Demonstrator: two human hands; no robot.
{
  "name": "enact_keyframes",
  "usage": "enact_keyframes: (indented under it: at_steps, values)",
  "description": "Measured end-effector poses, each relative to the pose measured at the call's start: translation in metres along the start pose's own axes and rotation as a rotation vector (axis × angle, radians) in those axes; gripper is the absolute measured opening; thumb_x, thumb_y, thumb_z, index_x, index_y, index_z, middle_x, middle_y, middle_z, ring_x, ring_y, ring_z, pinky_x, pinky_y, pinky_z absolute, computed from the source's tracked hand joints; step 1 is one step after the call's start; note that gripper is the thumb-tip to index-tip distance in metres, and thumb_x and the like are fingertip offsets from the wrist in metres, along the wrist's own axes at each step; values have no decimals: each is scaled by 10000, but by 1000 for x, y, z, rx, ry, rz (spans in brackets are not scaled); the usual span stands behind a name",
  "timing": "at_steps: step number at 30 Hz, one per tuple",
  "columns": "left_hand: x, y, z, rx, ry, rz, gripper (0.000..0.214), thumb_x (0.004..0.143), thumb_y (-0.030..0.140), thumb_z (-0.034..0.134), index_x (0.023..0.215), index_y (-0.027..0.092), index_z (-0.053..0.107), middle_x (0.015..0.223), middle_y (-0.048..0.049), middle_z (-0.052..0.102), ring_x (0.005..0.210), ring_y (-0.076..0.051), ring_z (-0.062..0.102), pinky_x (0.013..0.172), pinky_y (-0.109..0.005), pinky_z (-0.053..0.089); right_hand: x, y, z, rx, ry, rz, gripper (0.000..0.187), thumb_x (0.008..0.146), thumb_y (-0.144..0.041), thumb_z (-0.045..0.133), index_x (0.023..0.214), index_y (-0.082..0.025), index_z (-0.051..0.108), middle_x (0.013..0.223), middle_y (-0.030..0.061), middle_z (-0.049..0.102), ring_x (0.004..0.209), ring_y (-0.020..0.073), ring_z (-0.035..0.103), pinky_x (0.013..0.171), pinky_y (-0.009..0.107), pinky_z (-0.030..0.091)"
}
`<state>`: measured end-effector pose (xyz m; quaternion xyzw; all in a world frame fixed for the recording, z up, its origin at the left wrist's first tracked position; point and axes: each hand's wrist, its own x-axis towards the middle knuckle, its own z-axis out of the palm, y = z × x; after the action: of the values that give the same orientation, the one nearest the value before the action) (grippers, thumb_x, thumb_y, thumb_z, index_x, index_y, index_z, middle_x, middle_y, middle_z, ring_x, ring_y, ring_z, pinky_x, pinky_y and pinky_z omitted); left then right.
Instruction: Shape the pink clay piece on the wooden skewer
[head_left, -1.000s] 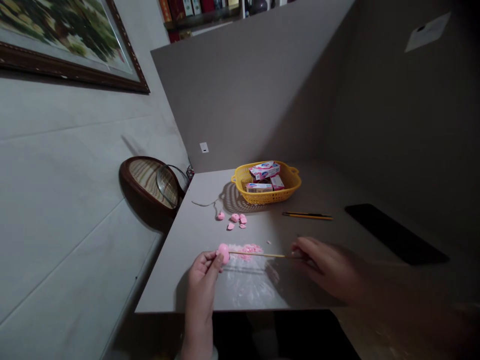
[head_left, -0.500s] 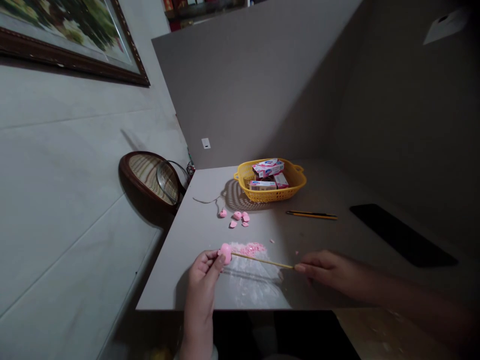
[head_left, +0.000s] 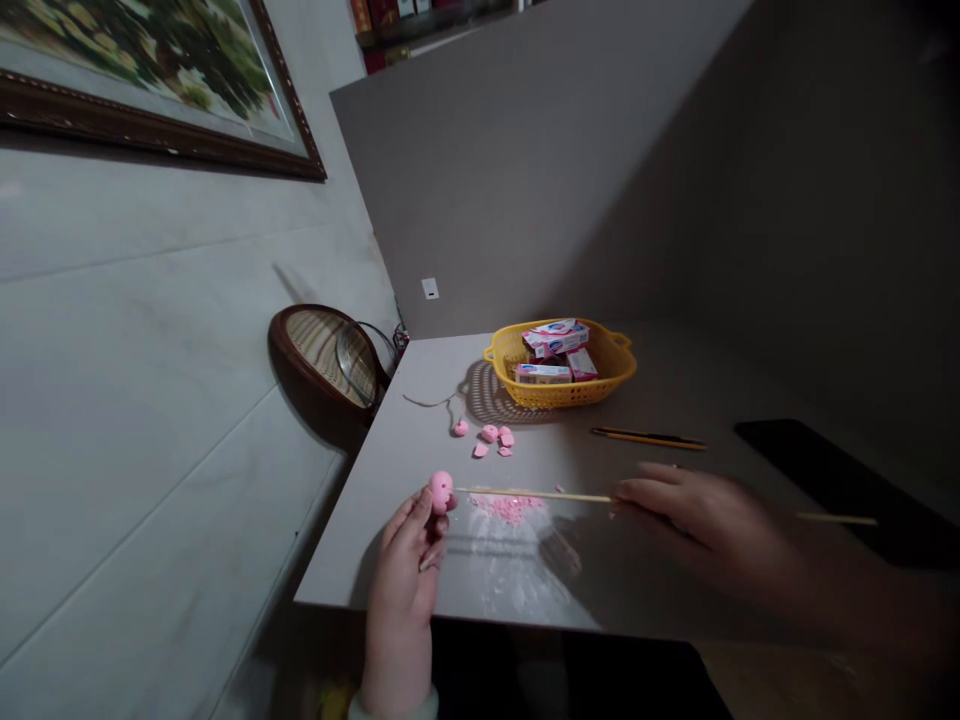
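Note:
Between the thumb and fingers of my left hand [head_left: 412, 545] is a pink rounded soap piece [head_left: 441, 487], with a small dark hole in its side. My right hand [head_left: 697, 520] is closed around a thin wooden skewer [head_left: 540, 495]. The skewer's pale tip points left at the pink piece, just beside it and apparently out of the hole. Its other end sticks out past my right wrist. Under the skewer, pink crumbs [head_left: 510, 508] and white powder [head_left: 517, 580] lie on the grey table [head_left: 352, 520].
Behind my hands lie several pink pieces [head_left: 490, 433], one with a string [head_left: 429, 403] by it. A yellow basket [head_left: 566, 392] holds pink-and-white boxes [head_left: 556, 338]. A craft knife or pencil-like stick [head_left: 649, 438] and a black mat [head_left: 847, 490] lie right. Grey partitions [head_left: 525, 200] stand behind.
The skewer's tip has come away from the pink piece, which is turned so its hole shows. My right hand has shifted right and up, and the camera view has turned slightly left.

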<state>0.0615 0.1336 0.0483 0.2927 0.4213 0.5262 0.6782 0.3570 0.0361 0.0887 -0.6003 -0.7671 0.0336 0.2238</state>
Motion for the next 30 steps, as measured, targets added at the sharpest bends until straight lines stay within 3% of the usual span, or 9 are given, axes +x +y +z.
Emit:
enact_keyframes:
  at_steps: [5,11,19,23,30]
  values:
    - [-6,1,-1,31,15,51,418,552,392,953,781,127,724,755,-49,711,550,-54,487,421,-134,276,9,-1,3,-95,37,-112,317,1004,-288,446,909,-282,748,774,32,693,622,177,660,586,278,446]
    - [-12,-1,-3,107,31,111,405,597,441,932,810,155,741,785,-33,702,689,-121,603,636,-207,474,3,5,14,-153,76,-116,308,991,-279,441,898,-282,734,758,20,679,580,165,632,557,285,398]
    - [-9,-5,1,272,132,203,486,543,500,946,786,144,720,651,8,649,567,-81,487,519,-171,361,1,6,17,-430,225,-297,334,992,-154,387,925,-222,707,731,30,635,560,177,599,538,316,330]
    - [-6,-6,-4,347,107,221,443,584,495,918,771,146,720,649,-6,667,535,-83,485,484,-182,326,0,9,20,-500,319,-365,309,969,-111,406,976,-213,698,724,29,620,579,180,544,550,330,283]
    - [-10,1,-2,379,87,222,407,583,465,914,736,154,700,632,-14,690,510,-81,486,499,-192,363,-14,11,21,-503,261,-360,441,866,-3,399,1180,-191,645,817,41,654,697,199,584,599,333,353]
